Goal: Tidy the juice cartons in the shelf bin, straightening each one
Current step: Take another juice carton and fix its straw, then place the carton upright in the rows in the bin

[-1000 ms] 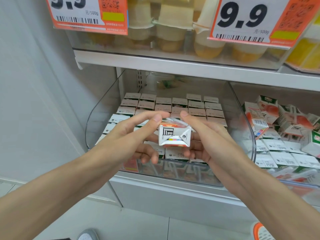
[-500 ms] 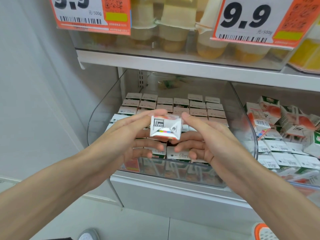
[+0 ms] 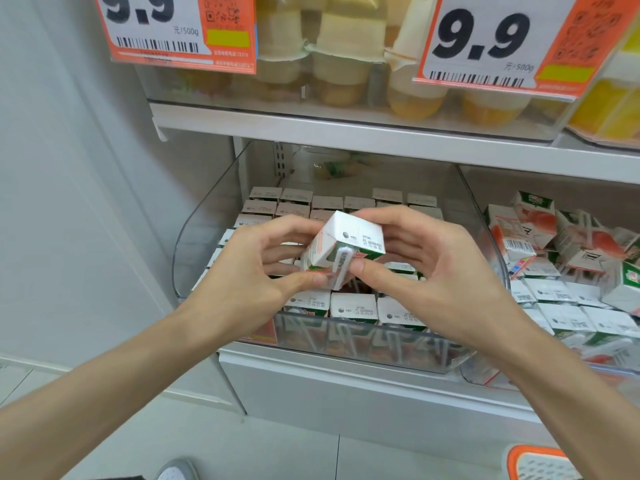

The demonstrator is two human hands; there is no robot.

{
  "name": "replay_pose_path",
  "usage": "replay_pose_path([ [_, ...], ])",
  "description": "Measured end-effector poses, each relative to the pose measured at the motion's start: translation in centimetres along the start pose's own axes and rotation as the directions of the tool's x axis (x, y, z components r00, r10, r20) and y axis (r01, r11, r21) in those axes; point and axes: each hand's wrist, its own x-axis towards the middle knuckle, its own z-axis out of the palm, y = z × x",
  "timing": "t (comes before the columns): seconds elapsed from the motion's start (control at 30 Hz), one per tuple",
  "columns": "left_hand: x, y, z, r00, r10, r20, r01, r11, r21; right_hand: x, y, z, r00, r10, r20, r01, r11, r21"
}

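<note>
Just above the clear shelf bin (image 3: 204,230), the left hand (image 3: 249,271) and right hand (image 3: 429,268) hold 1 small juice carton (image 3: 349,237) tilted between them, each grip narrow and pinching its edges. Its white top, printed with a dark date code, faces the camera; a wrapped straw (image 3: 341,268) seems to run down its green-and-red side. Below, rows of like cartons (image 3: 353,306) stand upright in the bin.

White lower shelf (image 3: 346,389), clear bin (image 3: 195,244) standing on it, juice cartons (image 3: 353,306) upright in close rows inside, second clear bin (image 3: 485,374) just beside it on the right holding tumbled cartons (image 3: 519,233), upper shelf (image 3: 346,133) carrying a clear tray (image 3: 221,95) of what look like fruit cups (image 3: 341,76).
</note>
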Motion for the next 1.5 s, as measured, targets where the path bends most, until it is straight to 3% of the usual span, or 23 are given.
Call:
replay_pose_path([
  [0.1,0.3,-0.5,-0.2,0.998,0.066,0.014,-0.066,0.997,0.051,0.2,0.7,-0.7,0.998,-0.041,-0.055,0.033,0.99,-0.138],
  [0.2,0.9,-1.4,-1.2,0.997,0.079,-0.011,-0.073,0.959,0.275,0.2,1.4,-1.5,0.995,0.004,-0.098,-0.025,0.976,-0.215],
  [0.3,1.3,-2.4,-2.2,0.998,0.046,0.032,-0.056,0.845,0.531,0.0,1.8,-2.0,0.998,0.036,-0.055,-0.051,0.949,-0.311],
  [0.43,2.0,-3.1,-2.6,0.993,0.008,0.119,-0.082,0.767,0.636,0.0,1.8,-1.3,0.998,0.056,0.003,-0.051,0.924,-0.38],
  [0.6,2.9,-3.2,-2.7,0.98,-0.015,0.199,-0.124,0.738,0.664,0.8,2.3,-0.2,0.986,0.13,0.105,-0.047,0.818,-0.573],
  [0.83,3.1,-3.3,-2.9,0.969,-0.042,0.243,-0.133,0.741,0.658,1.1,3.3,-0.6,0.962,0.164,0.219,0.019,0.759,-0.651],
  [1.13,1.4,-3.3,-3.7,0.984,0.014,0.18,-0.123,0.784,0.609,3.3,2.3,2.8,0.985,0.031,0.17,0.088,0.757,-0.648],
  [1.37,-0.8,-3.9,-5.4,0.993,0.03,0.111,-0.088,0.82,0.565,6.1,0.6,2.7,0.936,0.16,0.314,0.159,0.603,-0.782],
  [1.5,-1.1,-3.8,-5.7,0.995,0.029,0.098,-0.076,0.849,0.522,6.6,0.8,2.8,0.919,0.211,0.333,0.124,0.646,-0.753],
])
